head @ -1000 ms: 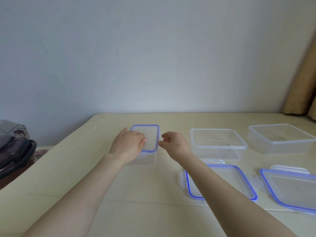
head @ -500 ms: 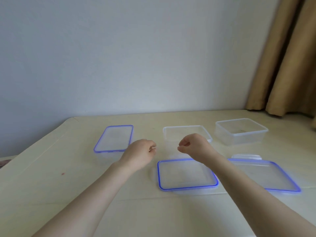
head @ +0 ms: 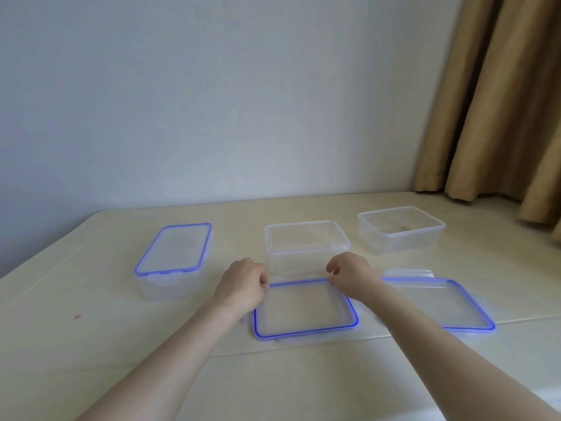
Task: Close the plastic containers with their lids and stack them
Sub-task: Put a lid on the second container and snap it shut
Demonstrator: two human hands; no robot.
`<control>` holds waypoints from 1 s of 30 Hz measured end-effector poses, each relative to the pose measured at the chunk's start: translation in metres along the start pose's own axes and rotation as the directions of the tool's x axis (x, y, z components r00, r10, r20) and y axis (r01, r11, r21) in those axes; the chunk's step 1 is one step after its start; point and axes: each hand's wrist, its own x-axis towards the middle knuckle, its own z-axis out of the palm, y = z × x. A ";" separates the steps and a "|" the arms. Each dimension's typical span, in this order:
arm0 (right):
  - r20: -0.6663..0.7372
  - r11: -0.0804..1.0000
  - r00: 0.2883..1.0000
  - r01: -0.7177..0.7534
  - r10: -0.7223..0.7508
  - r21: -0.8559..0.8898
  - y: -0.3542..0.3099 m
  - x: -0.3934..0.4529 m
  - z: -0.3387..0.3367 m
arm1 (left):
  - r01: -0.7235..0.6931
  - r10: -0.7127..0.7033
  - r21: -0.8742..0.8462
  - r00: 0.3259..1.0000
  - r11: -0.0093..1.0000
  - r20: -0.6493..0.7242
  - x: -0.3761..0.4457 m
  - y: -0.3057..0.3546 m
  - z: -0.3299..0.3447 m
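A clear container with its blue-rimmed lid on [head: 173,256] stands at the left. Two open clear containers stand behind: the middle one [head: 306,238] and the right one [head: 400,229]. Two blue-rimmed lids lie in front of them: the middle lid [head: 303,308] and the right lid [head: 440,302]. My left hand [head: 243,284] is curled on the middle lid's far left corner. My right hand [head: 349,275] pinches its far right corner. The lid lies flat or barely raised; I cannot tell which.
The cream table [head: 91,344] meets a grey wall at the back. Tan curtains [head: 501,117] hang at the right, down to the table's far right corner. A small red spot [head: 78,316] marks the table at the left.
Both hands left the left container after its lid was on, moved right and came down onto the middle lid's far corners. The camera view swung right.
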 end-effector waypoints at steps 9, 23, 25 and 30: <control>-0.031 0.999 0.999 0.015 -0.016 -0.050 0.002 0.002 0.005 | -0.004 0.003 -0.036 1.000 0.999 -0.016 0.001 -0.002 0.003; -0.100 0.984 0.979 0.179 -0.177 0.010 -0.024 -0.007 -0.056 | 0.027 -0.052 -0.186 0.990 0.982 -0.132 0.008 -0.001 -0.047; -0.144 0.976 0.967 0.217 -0.211 0.032 -0.030 -0.006 -0.069 | 0.013 -0.046 -0.222 0.988 0.975 -0.145 0.012 0.001 -0.060; -0.303 0.954 0.924 0.278 -0.234 0.111 -0.036 -0.001 -0.099 | -0.104 0.005 -0.319 0.955 0.942 -0.296 0.025 0.008 -0.089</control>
